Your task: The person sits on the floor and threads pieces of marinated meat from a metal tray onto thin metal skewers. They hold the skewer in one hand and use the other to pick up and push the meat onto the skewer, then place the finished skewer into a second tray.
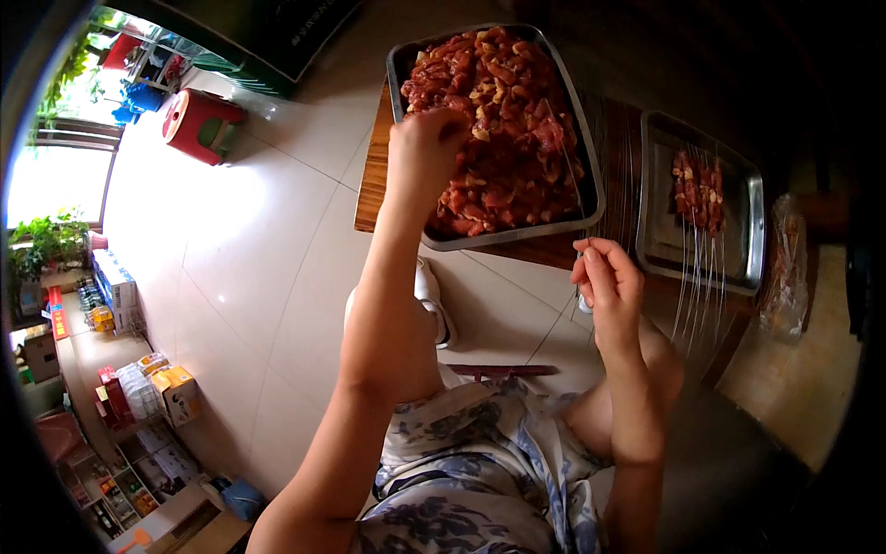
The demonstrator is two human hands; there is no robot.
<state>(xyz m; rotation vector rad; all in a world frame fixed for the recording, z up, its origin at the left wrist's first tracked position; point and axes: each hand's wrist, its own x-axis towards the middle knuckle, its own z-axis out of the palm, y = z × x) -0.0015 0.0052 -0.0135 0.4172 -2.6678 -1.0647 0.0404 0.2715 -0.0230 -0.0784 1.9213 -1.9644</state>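
Pinching one skewer (574, 175): right grip (614, 277). Left grip (423, 152) curled, hold unclear. Two meat trays (598, 198).

meat (517, 102): partly hidden behind left hand (423, 152) | dark panel (268, 37): cut off, top edge

"What lay where?"
"From my remote post I saw meat (517, 102) in the left tray (461, 246) on the table (373, 189); skewers (699, 196) lay in the right tray (659, 208)."
"And beyond?"
"A stool (196, 118) stood far left, boxes (178, 395) near left."
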